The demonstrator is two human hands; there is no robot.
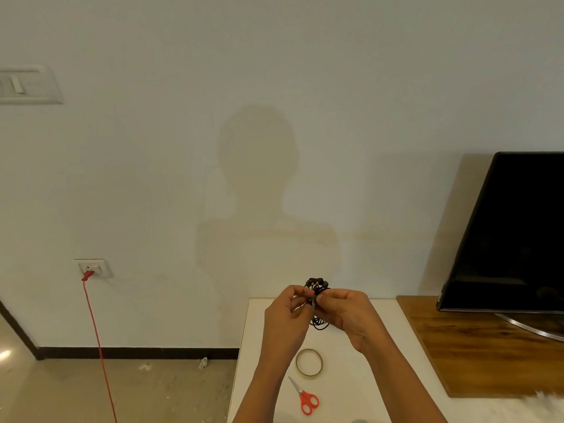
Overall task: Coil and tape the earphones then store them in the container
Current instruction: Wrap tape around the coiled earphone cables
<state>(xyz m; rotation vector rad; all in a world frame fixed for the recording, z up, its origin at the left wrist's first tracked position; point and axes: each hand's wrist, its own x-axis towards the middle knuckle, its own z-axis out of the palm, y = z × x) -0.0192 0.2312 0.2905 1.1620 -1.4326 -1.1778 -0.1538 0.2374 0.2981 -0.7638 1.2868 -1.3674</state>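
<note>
Your earphones (317, 303) are bunched into a black coil held in the air above the white bench (396, 346), earbuds poking up at the top and loops hanging below; your left hand (287, 319) has its fingers (300, 293) closed on the coil's left side, and your right hand (348, 312) pinches it from the right, so both grip the earphones at mid-bundle; whether a strip of tape is already between them, I cannot tell. To do this step well, keep the loops even and squeezed tight at the waist, don't let the lower loops spring loose, and hold with one hand while the other fetches tape; the tape roll (309, 362) lies on the bench just below your hands, the red scissors (306, 399) nearer you; no container is in sight.
</note>
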